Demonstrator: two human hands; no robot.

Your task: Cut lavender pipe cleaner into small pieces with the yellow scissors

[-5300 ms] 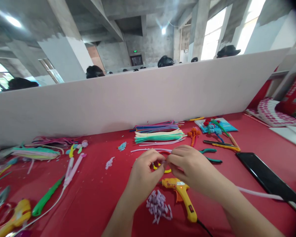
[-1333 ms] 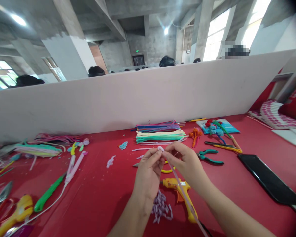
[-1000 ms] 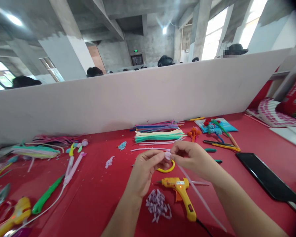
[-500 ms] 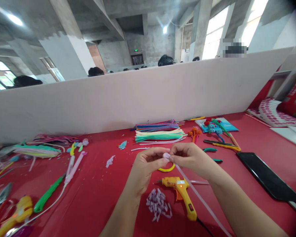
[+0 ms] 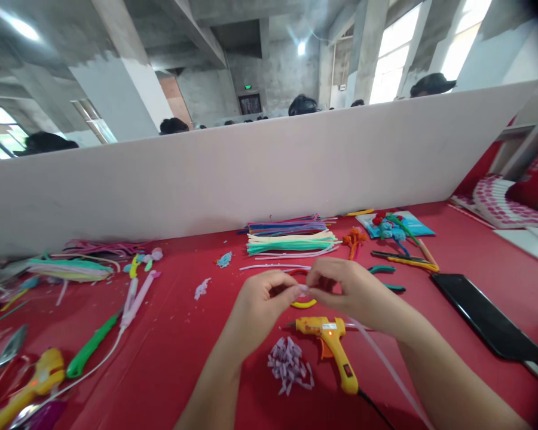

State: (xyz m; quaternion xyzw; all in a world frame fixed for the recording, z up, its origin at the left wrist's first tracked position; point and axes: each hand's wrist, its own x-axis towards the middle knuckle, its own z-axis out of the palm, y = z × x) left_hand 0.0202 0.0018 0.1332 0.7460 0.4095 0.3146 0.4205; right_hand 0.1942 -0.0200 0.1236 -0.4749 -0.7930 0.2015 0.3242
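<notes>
Near the middle of the head view, my left hand (image 5: 262, 307) and my right hand (image 5: 347, 292) meet, thumbs and fingers pinched together. Between the fingertips is the rolled end of a pale lilac strip (image 5: 392, 363), which looks like ribbon. Its long tail passes under my right hand and runs to the bottom edge. My fingers cover most of the rolled end. Just below lies a yellow glue gun (image 5: 338, 346) with a lit light. Left of it is a pile of short lilac pieces (image 5: 289, 365). Scissors with a yellow handle loop (image 5: 303, 304) lie partly hidden behind my hands.
Bundles of pipe cleaners (image 5: 291, 242) lie against the white partition (image 5: 206, 185). Green-handled pliers (image 5: 392, 288) and a black phone (image 5: 488, 316) are on the right. A green-handled tool (image 5: 92, 349) and a second glue gun (image 5: 40, 382) are on the left.
Both hands stay together, with the fingers closing further over the rolled end, so less of it shows. The strip's tail has shifted slightly right.
</notes>
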